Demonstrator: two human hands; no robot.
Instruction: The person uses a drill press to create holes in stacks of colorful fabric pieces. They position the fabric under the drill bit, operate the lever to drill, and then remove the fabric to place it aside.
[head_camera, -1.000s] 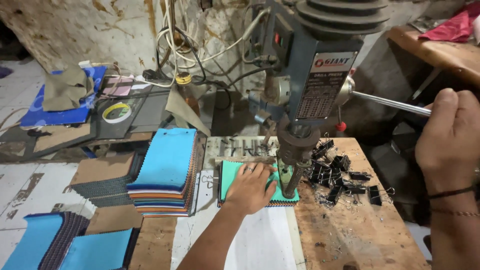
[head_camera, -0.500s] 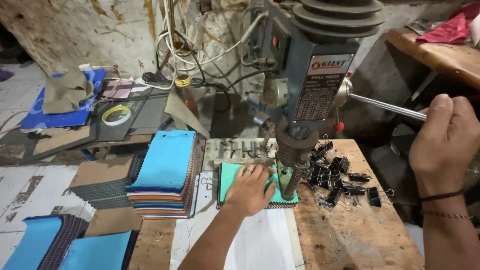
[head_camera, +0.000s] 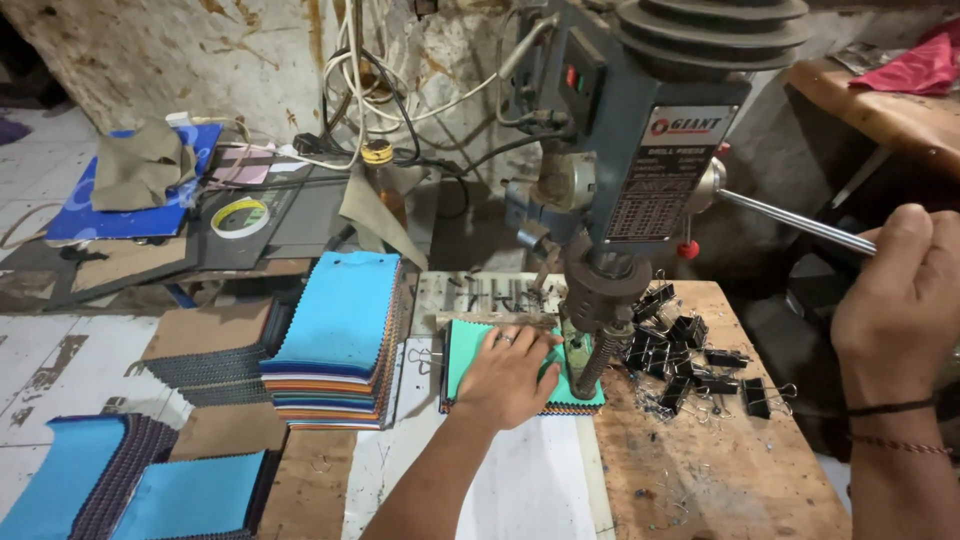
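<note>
1. Teal swatch stack (head_camera: 462, 352) sits flat on the wooden bench (head_camera: 720, 470) right under the drill press (head_camera: 640, 150), with the bit (head_camera: 590, 365) at about 3 o'clock from the pressing hand, at the stack's right edge.
2. Left hand (head_camera: 510, 375) is spread open, palm down, pinning the stack so it can't spin.
3. Right hand (head_camera: 900, 300) is closed around the end of the steel feed lever (head_camera: 790, 222), out at 3 o'clock from the machine.
4. Looks to me like the drilling step itself: stack lined up, lever in grip. Next move probably wants a steady pull while the fingers stay clear of the bit, they're really close.
5. Pile of black binder clips (head_camera: 690, 365) lies just right of the bit, and a taller stack of blue-topped swatches (head_camera: 340, 330) waits at 9 o'clock.
</note>
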